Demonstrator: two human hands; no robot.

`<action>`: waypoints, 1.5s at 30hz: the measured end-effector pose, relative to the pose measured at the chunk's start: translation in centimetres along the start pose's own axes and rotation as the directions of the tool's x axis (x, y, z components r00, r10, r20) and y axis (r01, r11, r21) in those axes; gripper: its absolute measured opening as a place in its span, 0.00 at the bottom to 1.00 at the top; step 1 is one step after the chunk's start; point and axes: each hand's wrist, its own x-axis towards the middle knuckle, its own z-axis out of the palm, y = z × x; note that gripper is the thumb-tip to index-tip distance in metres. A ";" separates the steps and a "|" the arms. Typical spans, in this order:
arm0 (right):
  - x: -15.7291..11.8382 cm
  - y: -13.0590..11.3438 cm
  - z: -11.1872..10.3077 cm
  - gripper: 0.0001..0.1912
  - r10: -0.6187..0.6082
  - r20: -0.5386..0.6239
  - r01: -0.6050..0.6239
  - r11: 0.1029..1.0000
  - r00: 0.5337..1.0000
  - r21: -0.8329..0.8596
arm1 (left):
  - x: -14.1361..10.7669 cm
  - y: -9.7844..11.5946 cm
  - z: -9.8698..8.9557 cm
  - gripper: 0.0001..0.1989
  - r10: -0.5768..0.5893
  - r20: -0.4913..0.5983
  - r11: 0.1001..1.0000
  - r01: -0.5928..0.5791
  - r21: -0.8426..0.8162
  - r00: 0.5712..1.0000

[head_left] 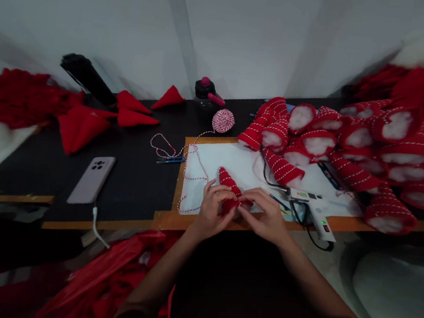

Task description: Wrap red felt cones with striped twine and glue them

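Between my hands is a red felt cone (228, 179) wound with red-and-white twine, its tip pointing away from me. My left hand (214, 208) is closed round the cone's left side near its wide end. From the right, my right hand (265, 213) pinches at the same end, fingertips almost meeting the left ones. The twine (196, 178) trails leftward from the cone over the white sheet (204, 158) and up to a striped ball of twine (223, 121). A white glue gun (315, 209) lies just right of my right hand.
Stuffed, twine-wrapped cones (317, 140) are heaped at the right. Plain red cones (81, 126), a phone (91, 179) on a cable and a black cylinder (89, 78) are on the left. A dark bottle (204, 94) stands at the back; a blue cutter (171, 160) lies by the sheet.
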 end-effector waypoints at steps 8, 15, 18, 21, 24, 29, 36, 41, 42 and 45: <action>-0.1 0.4 -0.4 0.17 -0.041 0.115 0.037 0.999 0.993 0.036 | -0.1 0.0 0.0 0.16 -0.049 -0.035 0.999 0.049 -0.018 0.998; 0.2 0.8 0.0 0.12 -0.061 0.041 0.060 0.998 0.997 0.025 | -0.1 -0.1 0.4 0.16 -0.058 -0.028 0.998 0.058 -0.020 0.998; 0.2 0.7 0.3 0.10 -0.040 -0.003 0.040 0.999 0.999 0.003 | -0.3 -0.1 0.5 0.15 -0.065 -0.024 0.998 0.065 -0.008 0.998; 0.1 0.6 0.5 0.08 -0.009 -0.039 0.008 1.000 0.999 -0.019 | -0.4 0.2 0.3 0.18 -0.063 -0.002 0.998 0.063 -0.028 0.998; 0.0 0.7 0.6 0.07 0.023 -0.055 -0.025 0.999 0.998 -0.029 | -0.4 0.5 0.1 0.21 -0.056 0.030 0.996 0.058 -0.065 0.998; -0.1 0.7 0.4 0.08 0.012 -0.041 -0.012 1.000 0.999 -0.003 | -0.3 0.6 0.6 0.17 -0.088 -0.037 0.996 0.088 -0.001 0.995; -0.1 0.2 -0.2 0.11 -0.007 0.031 0.007 1.000 0.999 0.022 | 0.0 0.8 0.8 0.17 -0.062 -0.073 0.998 0.063 0.011 0.995; -0.3 0.1 -0.1 0.16 -0.020 -0.033 0.019 1.000 0.999 -0.018 | -0.1 0.7 0.9 0.17 -0.052 -0.080 0.999 0.051 -0.005 0.995; -0.3 0.1 -0.1 0.17 -0.014 -0.054 0.012 1.000 0.998 -0.026 | -0.2 0.7 0.9 0.18 -0.049 -0.084 0.999 0.049 -0.005 0.995; -0.6 0.4 0.0 0.18 0.019 -0.087 -0.021 1.000 0.996 -0.020 | -0.6 0.5 0.9 0.17 -0.024 -0.122 0.999 0.027 0.020 0.992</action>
